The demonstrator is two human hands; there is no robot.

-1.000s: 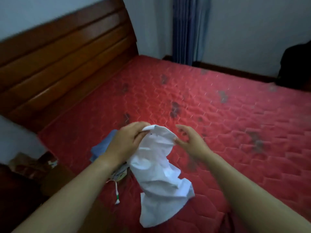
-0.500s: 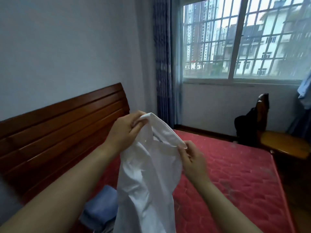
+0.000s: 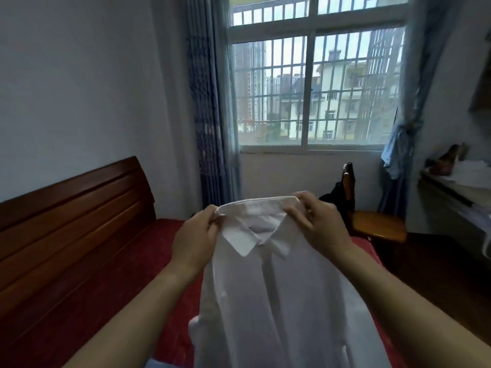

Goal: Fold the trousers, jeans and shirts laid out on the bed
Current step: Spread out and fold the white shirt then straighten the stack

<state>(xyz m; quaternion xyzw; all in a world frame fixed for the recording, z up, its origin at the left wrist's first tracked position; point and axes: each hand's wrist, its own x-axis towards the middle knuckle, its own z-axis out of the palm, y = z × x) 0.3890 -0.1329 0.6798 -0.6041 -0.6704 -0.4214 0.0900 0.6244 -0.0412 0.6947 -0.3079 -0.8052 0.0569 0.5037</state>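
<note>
2 hands hold 1 white shirt [image 3: 279, 301] in the air above the bed [image 3: 170, 251], front facing the camera, with its collar [image 3: 255, 216] stretched level between them. The left hand [image 3: 196, 235] pinches the collar end nearer the bed's headboard [image 3: 71, 208]; the right hand [image 3: 318, 224] pinches the opposite end, on the side of the bed nearest the chair [image 3: 377, 224]. Fingers and thumbs of both hands are curled onto the fabric. The shirt body hangs down toward the bed in loose vertical creases and its hem falls outside the view. Neither sleeve can be identified; whether they hang behind the body cannot be determined. Probable step: shake out and orient the shirt before laying it on the bed. Fault 1: a sleeve trapped under the body on lay-down, caused by lowering before the sleeves are freed. Fault 2: a skewed fold line, caused by 1 hand dropping lower than the other. Fault 3: loss of grip, caused by a light pinch on a narrow collar edge during a sharp shake.
</note>
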